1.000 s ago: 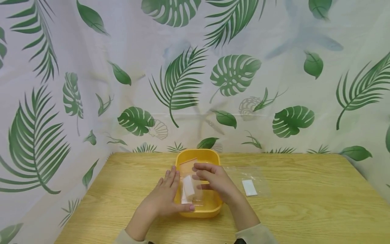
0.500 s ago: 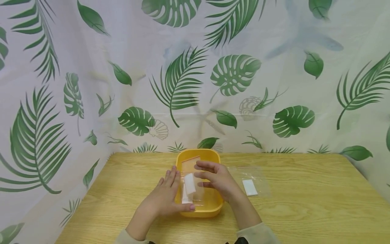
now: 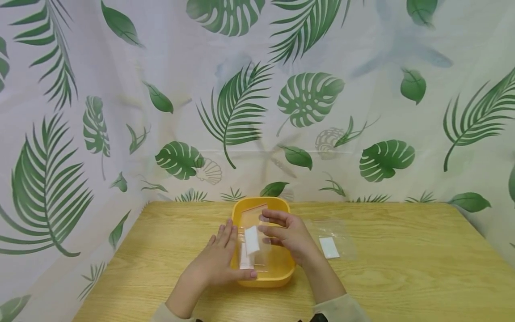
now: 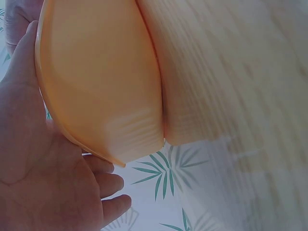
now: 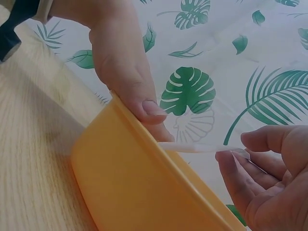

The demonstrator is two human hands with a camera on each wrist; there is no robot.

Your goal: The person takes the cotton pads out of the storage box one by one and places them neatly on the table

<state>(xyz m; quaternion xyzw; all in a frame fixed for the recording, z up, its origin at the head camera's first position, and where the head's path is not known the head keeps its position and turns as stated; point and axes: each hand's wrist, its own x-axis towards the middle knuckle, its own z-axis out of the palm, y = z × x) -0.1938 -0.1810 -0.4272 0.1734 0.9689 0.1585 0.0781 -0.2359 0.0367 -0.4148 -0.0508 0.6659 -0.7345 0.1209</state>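
Note:
A yellow plastic basin [image 3: 277, 282] stands in front of me. My left hand [image 3: 215, 257] rests on its left rim with straight fingers, the thumb along the near rim; the left wrist view has the same hand [image 4: 53, 159] against the basin's outside. My right hand [image 3: 291, 237] pinches a clear zip bag over the basin. Inside this bag is a white rectangular packet [image 3: 252, 240]. In the right wrist view the bag [image 5: 197, 147] appears edge-on between thumb and fingertips. Below it in the basin lies another white piece [image 3: 246, 261], partly covered.
To the right of the basin, a clear plastic bag [image 3: 342, 232] lies flat on the wooden table [image 3: 402, 268], with a white rectangle [image 3: 329, 248] in it. Behind the table hangs a leaf-printed curtain [image 3: 257, 112].
My right hand and the pinched bag have shifted slightly to the right, and the bag's white packet has risen a little. The left hand has stayed on the rim.

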